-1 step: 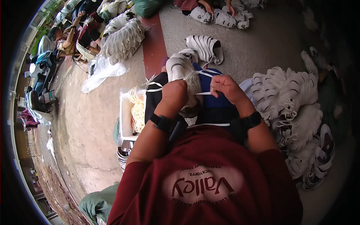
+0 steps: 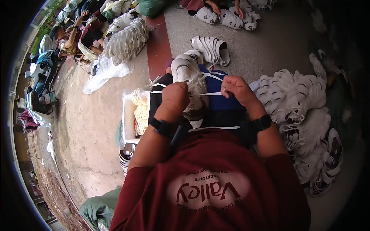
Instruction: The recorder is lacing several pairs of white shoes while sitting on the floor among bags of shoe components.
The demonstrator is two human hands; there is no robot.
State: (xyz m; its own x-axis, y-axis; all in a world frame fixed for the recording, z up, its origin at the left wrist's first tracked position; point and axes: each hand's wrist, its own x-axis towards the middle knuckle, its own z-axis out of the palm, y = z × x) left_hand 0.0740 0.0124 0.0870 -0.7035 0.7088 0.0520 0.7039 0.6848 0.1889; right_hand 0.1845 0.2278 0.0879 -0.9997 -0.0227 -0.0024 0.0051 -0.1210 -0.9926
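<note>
A white shoe upper (image 2: 198, 101) lies across my lap between my hands, at the near end of a row of nested white uppers (image 2: 184, 66). My left hand (image 2: 175, 97) is closed in a fist at its left side, with a white lace end sticking out to the left. My right hand (image 2: 237, 91) is pinched on a white shoelace (image 2: 210, 94), which stretches nearly straight from the upper. Another loop of lace runs above, toward the right hand. My left fingertips are hidden behind the fist.
A white foam box (image 2: 130, 133) of cream laces (image 2: 142, 111) stands at my left. Heaped white uppers (image 2: 293, 90) lie at my right, and a curved stack of uppers (image 2: 210, 48) is ahead. Two people work farther off, near more stacks (image 2: 127, 40).
My right hand has shifted slightly right and my left hand slightly left. The lace between them is now straighter.
</note>
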